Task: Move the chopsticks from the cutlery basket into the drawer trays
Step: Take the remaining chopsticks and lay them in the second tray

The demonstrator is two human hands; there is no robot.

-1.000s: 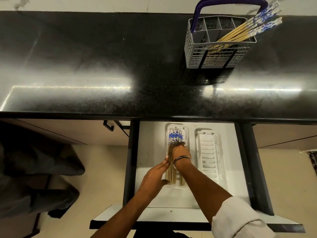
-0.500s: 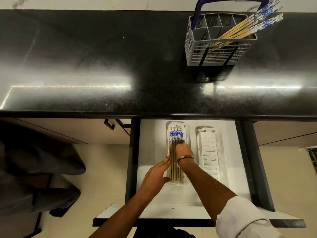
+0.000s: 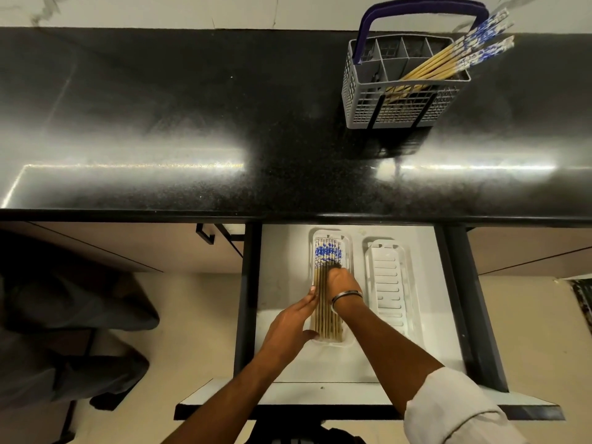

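Note:
A grey cutlery basket [image 3: 397,108] with a blue handle stands on the black counter at the back right, and several blue-patterned chopsticks [image 3: 448,60] lean out of its right side. In the open white drawer [image 3: 282,261], the left tray [image 3: 347,248] holds a flat row of several chopsticks [image 3: 326,257] with blue ends pointing away. My right hand [image 3: 341,282] rests palm down on that row. My left hand [image 3: 293,322] lies flat against the tray's left side, fingers touching the outer chopsticks. The right tray [image 3: 389,283] is white and slotted, with nothing in it.
The glossy black counter [image 3: 192,123] runs across the view above the drawer. Dark drawer rails [image 3: 464,299] flank the drawer. A dark handle [image 3: 205,233] hangs under the counter at left. Dark cloth and a shoe lie on the floor at left [image 3: 80,331].
My right hand has slid a little nearer along the chopstick row, baring more of the blue ends. My left hand stays against the tray's left side.

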